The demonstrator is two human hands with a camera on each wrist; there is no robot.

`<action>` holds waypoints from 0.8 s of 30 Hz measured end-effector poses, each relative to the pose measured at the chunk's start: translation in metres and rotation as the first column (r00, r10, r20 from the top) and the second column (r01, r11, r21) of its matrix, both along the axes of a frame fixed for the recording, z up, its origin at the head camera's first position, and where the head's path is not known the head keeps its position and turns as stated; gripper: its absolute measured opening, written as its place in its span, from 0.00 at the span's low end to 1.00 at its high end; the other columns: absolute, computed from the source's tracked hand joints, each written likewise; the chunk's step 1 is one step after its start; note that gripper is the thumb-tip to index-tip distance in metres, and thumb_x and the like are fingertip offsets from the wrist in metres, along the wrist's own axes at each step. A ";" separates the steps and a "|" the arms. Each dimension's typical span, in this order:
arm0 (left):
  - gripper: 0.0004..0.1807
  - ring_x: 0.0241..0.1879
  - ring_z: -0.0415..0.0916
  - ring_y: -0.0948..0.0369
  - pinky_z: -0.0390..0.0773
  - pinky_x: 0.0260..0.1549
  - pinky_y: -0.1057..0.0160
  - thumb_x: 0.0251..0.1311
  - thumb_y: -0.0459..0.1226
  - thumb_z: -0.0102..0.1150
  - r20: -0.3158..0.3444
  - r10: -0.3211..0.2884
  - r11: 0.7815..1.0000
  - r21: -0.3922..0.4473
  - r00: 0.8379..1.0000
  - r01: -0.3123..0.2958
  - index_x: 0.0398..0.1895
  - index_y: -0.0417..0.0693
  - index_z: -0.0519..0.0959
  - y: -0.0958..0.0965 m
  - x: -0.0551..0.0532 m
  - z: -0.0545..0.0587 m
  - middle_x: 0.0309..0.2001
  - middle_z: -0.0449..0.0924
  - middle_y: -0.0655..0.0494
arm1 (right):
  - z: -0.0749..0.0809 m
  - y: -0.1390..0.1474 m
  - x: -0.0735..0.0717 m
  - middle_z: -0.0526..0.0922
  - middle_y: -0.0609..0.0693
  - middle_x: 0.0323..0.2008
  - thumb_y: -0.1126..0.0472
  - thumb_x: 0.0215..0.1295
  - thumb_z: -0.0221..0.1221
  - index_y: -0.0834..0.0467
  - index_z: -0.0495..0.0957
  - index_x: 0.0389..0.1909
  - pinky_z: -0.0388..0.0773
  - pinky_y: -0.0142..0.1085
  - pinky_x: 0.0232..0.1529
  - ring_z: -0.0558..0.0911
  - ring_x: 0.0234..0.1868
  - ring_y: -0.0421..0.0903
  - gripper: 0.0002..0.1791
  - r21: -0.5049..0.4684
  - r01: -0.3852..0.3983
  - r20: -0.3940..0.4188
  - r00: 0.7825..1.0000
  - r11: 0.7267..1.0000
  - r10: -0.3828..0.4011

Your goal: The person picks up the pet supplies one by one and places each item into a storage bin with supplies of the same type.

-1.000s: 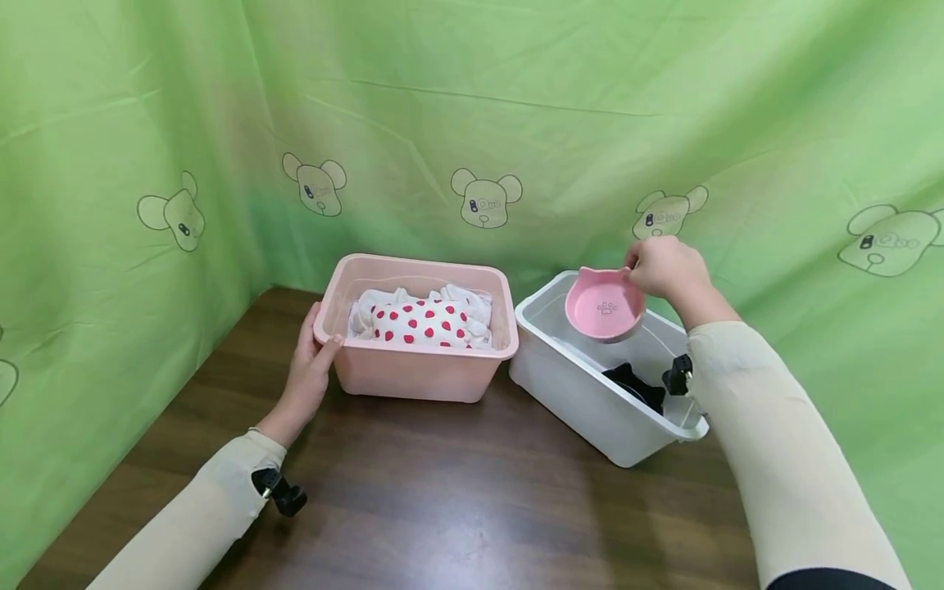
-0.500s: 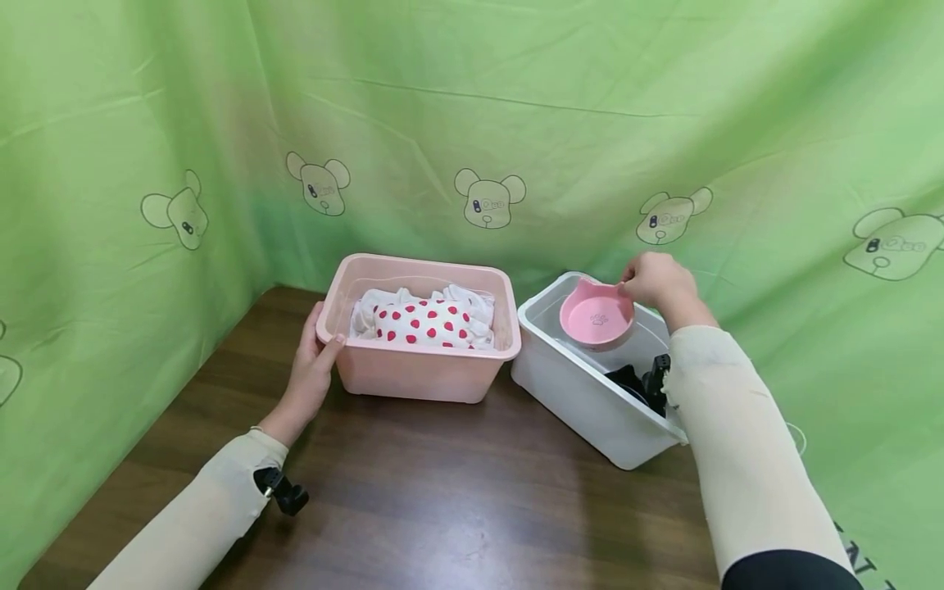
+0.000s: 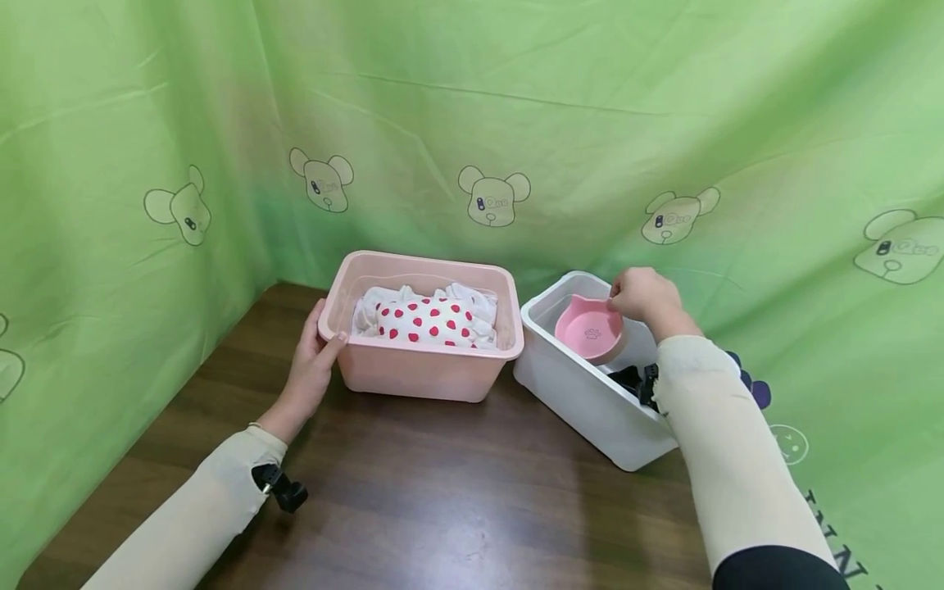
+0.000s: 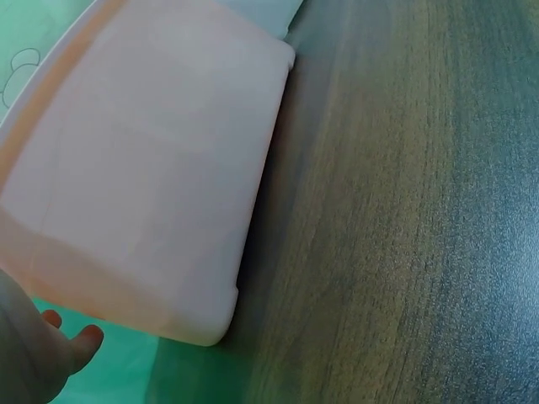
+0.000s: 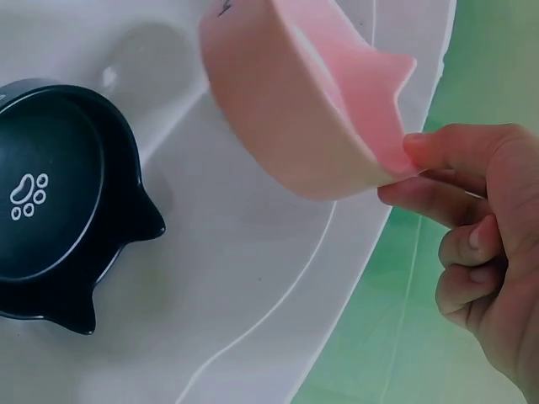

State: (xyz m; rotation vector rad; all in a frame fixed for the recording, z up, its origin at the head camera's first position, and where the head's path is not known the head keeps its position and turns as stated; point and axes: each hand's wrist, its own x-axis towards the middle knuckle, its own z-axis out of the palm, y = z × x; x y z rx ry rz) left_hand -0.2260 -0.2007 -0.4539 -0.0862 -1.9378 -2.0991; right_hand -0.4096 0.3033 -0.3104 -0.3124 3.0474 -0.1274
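My right hand (image 3: pixel 645 297) pinches a pink cat-eared pet bowl (image 3: pixel 588 329) by one ear, between thumb and fingers. The bowl is tilted, inside the rim of the white bin (image 3: pixel 568 385) in the head view. A black cat-eared bowl (image 5: pixel 59 194) with a white paw print lies in that bin, partly hidden by my right wrist in the head view. At the left, my left hand (image 3: pixel 310 369) holds the near left corner of a pink bin (image 3: pixel 416 373), thumb at the front rim and fingers along the side. White cloth with red spots (image 3: pixel 428 319) fills the pink bin.
Both bins stand on a brown wooden table (image 3: pixel 413 483), their near corners close together. A green curtain (image 3: pixel 472 98) with mouse-head drawings hangs directly behind and at the left. Black camera mounts (image 3: pixel 280 487) sit on both wrists.
My right hand has lowered the pink bowl into the white bin, moving down and slightly left. The left hand and pink bin have stayed in place.
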 end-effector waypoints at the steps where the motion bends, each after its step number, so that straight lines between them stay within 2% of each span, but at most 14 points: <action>1: 0.38 0.80 0.48 0.54 0.50 0.78 0.55 0.78 0.34 0.48 0.004 0.000 1.000 -0.002 1.000 0.000 0.84 0.49 0.43 0.000 0.000 0.001 0.82 0.46 0.52 | -0.001 0.000 -0.001 0.84 0.52 0.30 0.55 0.61 0.64 0.56 0.85 0.34 0.74 0.49 0.34 0.78 0.34 0.54 0.08 0.006 -0.009 -0.003 1.000 1.000 0.009; 6: 0.39 0.80 0.47 0.53 0.50 0.78 0.56 0.77 0.33 0.48 0.014 -0.004 1.000 0.010 1.000 0.004 0.84 0.48 0.43 0.000 0.000 0.003 0.82 0.46 0.52 | -0.002 0.000 -0.005 0.84 0.52 0.30 0.57 0.60 0.64 0.56 0.86 0.34 0.74 0.49 0.34 0.78 0.34 0.53 0.08 0.027 -0.029 0.011 1.000 0.999 0.029; 12: 0.38 0.80 0.48 0.53 0.52 0.77 0.61 0.77 0.32 0.48 0.024 0.004 0.999 0.038 1.000 -0.005 0.84 0.49 0.44 0.000 0.000 -0.001 0.82 0.47 0.52 | -0.008 -0.002 -0.012 0.84 0.51 0.31 0.58 0.60 0.63 0.56 0.85 0.34 0.75 0.49 0.36 0.78 0.35 0.53 0.07 0.036 -0.054 0.031 0.998 0.998 0.053; 18: 0.39 0.80 0.48 0.53 0.53 0.76 0.62 0.77 0.33 0.48 0.026 -0.002 0.999 0.039 1.000 0.001 0.84 0.51 0.44 0.002 0.000 -0.001 0.82 0.47 0.53 | -0.018 -0.001 -0.019 0.85 0.52 0.32 0.57 0.61 0.64 0.56 0.86 0.35 0.76 0.51 0.37 0.79 0.36 0.54 0.07 0.045 -0.077 0.029 0.997 0.996 0.076; 24: 0.38 0.80 0.48 0.53 0.53 0.77 0.61 0.77 0.32 0.49 0.023 0.008 0.999 0.038 1.000 -0.009 0.84 0.51 0.45 0.000 -0.001 -0.001 0.82 0.48 0.53 | -0.034 -0.003 -0.023 0.84 0.52 0.31 0.57 0.61 0.63 0.56 0.85 0.34 0.75 0.52 0.37 0.79 0.35 0.54 0.07 0.025 -0.091 0.063 0.994 0.996 0.089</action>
